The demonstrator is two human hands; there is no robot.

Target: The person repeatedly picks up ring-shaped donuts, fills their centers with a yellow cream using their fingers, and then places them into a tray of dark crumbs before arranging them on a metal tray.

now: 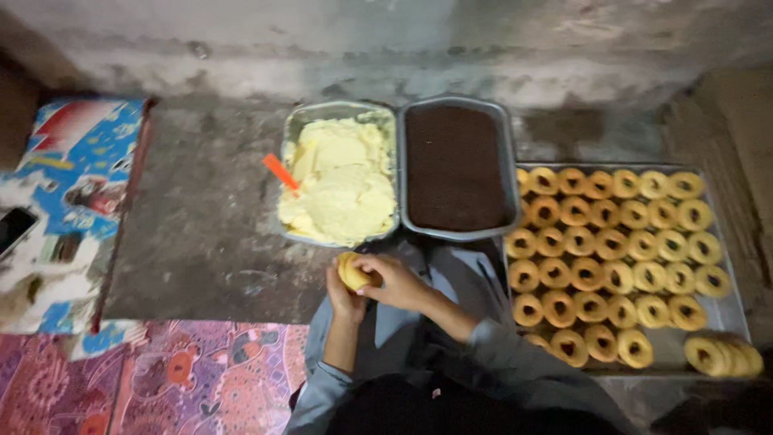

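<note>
Both my hands meet just below the dough tray and hold one round yellow piece of dough (353, 272). My left hand (341, 296) cups it from below and behind. My right hand (394, 280) presses on it from the right with the fingers curled around it. Right above them stands a metal tray of pale yellow dough (342, 179) with an orange spatula (280, 172) stuck in its left side. Beside it is a metal tray of dark brown filling (455, 167).
A large metal tray (729, 310) at the right holds several rows of ring-shaped golden cookies with dark centres. A colourful box (68, 201) with a phone (14, 228) on it sits at the left. A patterned mat (161, 379) covers the floor at bottom left.
</note>
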